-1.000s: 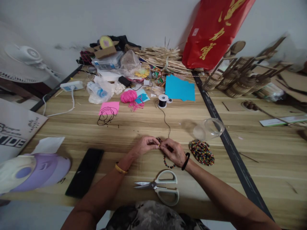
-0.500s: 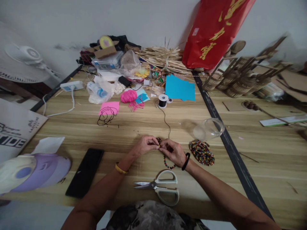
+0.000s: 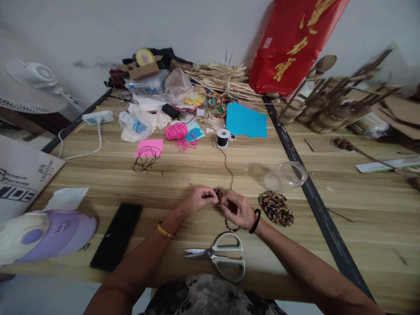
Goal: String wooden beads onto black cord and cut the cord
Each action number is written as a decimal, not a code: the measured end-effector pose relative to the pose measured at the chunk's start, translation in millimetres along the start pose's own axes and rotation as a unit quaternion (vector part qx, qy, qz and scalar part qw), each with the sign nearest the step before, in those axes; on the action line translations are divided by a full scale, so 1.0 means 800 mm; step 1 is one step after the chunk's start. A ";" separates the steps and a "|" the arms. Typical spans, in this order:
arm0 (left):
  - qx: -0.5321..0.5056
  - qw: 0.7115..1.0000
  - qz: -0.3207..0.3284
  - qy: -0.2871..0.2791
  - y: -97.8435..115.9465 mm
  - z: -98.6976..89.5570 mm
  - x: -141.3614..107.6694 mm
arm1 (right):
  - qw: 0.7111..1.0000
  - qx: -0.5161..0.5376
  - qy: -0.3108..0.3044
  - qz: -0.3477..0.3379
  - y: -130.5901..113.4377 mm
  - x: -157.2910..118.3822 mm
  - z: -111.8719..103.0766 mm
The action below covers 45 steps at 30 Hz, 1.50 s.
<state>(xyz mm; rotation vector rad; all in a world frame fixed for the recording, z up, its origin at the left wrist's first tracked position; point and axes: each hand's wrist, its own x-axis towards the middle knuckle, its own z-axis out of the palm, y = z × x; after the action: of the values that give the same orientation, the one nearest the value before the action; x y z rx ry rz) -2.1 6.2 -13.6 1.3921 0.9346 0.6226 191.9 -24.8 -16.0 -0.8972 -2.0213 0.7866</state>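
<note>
My left hand (image 3: 201, 199) is pinched, its fingertips at a small cluster of beads (image 3: 218, 194); what it grips is too small to make out. Close beside it on the right, my right hand (image 3: 239, 209) is also pinched, on something hidden between its fingers. A string of coloured beads (image 3: 231, 226) curves out below my right hand. Black cord runs from a spool (image 3: 222, 138) down toward my hands. A coiled heap of multicoloured beads (image 3: 276, 209) lies to the right. Scissors (image 3: 213, 253) with white handles rest below my hands, blades slightly apart.
A black phone (image 3: 116, 236) lies at left, near a purple and white object (image 3: 61, 236). A clear jar (image 3: 287, 176) lies behind the bead heap. Farther back are pink yarn (image 3: 176, 131), blue sheets (image 3: 246, 121), bamboo strips (image 3: 223, 79) and a red bag (image 3: 292, 48).
My fingertips have moved slightly apart, my right hand shifting a little to the right. The small yellow bead seen between them earlier is no longer clearly visible.
</note>
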 end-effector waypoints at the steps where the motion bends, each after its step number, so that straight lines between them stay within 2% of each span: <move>1: -0.001 1.000 -0.002 -0.002 0.000 0.000 0.000 | 1.000 -0.001 0.000 -0.004 -0.001 0.000 -0.001; 8: -0.003 1.000 -0.004 0.001 -0.001 0.000 0.000 | 0.999 -0.004 0.030 0.022 0.005 -0.003 0.004; 13: 0.004 1.000 -0.005 0.005 0.001 0.001 -0.001 | 0.999 -0.001 0.024 0.036 0.010 -0.005 0.007; 21: 0.005 1.000 0.001 0.008 0.002 0.002 -0.001 | 1.000 -0.009 0.009 0.004 0.009 -0.001 0.004; 27: 0.001 1.000 -0.004 0.011 0.003 0.002 -0.001 | 0.999 -0.001 0.016 0.034 0.013 -0.005 0.007; 31: 0.012 1.000 0.001 0.013 0.005 0.003 -0.002 | 1.000 -0.004 0.013 0.026 0.013 -0.003 0.006; 38: 0.055 0.998 0.015 0.034 0.008 0.004 -0.002 | 0.999 0.000 0.024 0.036 0.012 -0.004 0.005; 45: 0.079 0.994 0.028 0.065 0.002 -0.002 0.000 | 0.996 0.002 0.048 0.077 0.013 -0.005 0.005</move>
<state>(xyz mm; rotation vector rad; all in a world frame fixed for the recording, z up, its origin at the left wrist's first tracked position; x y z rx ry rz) -3.6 7.3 -11.8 1.5373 1.0704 0.6991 193.7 -22.8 -27.7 -1.0789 -1.8827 0.8143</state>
